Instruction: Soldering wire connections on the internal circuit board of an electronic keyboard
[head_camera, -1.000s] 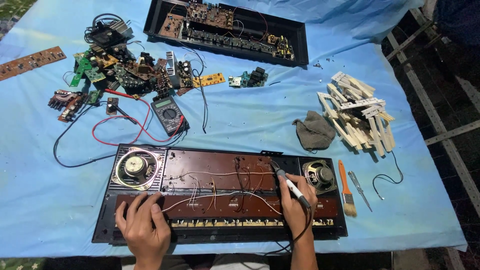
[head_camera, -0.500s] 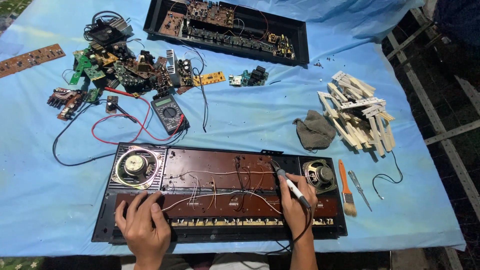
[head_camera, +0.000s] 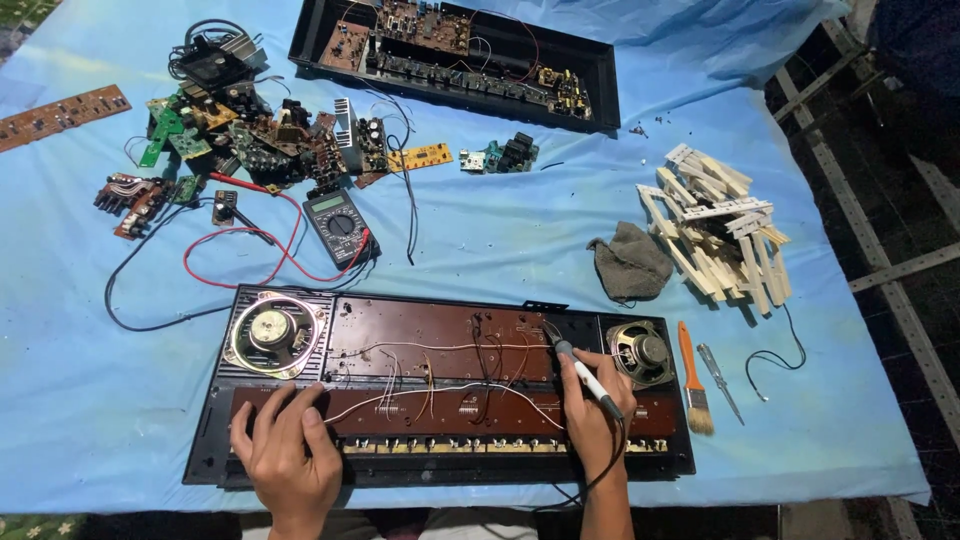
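An opened keyboard chassis (head_camera: 440, 330) lies in front of me, with a brown circuit board, thin wires and a round speaker at each end. My left hand (head_camera: 285, 455) rests flat on the lower left of the board, fingers spread, holding nothing. My right hand (head_camera: 592, 415) grips a soldering iron (head_camera: 580, 372) with a white handle, its tip touching the board near the right speaker (head_camera: 640, 352). The iron's black cord runs down past my wrist.
A multimeter (head_camera: 338, 225) with red and black leads lies behind the chassis. A heap of circuit boards (head_camera: 250, 135) sits at the back left, a second open case (head_camera: 455, 55) at the back. A grey rag (head_camera: 630, 265), loose white keys (head_camera: 720, 235), a brush (head_camera: 693, 380) and a screwdriver (head_camera: 720, 380) lie right.
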